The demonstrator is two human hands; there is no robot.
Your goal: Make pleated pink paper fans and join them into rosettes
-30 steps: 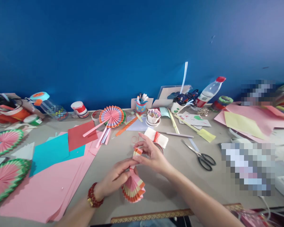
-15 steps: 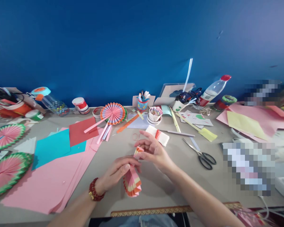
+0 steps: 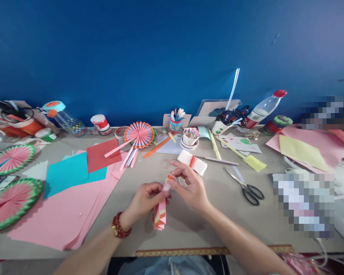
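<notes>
Blue wall [image 3: 160, 57] backed the desk [image 3: 218, 183]. Left of the scissors [image 3: 244, 186], left hand [image 3: 145, 198] and right hand [image 3: 192, 189] pinched pleated pink paper [image 3: 161, 214] — midsection partly hidden by the grip, ends orange-edged.

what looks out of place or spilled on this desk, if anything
Nothing looks spilled or broken. The red-capped bottle at back right leans right, and the blue-lidded clear container at back left leans left. That looks askew, though lens distortion may be why.
</notes>
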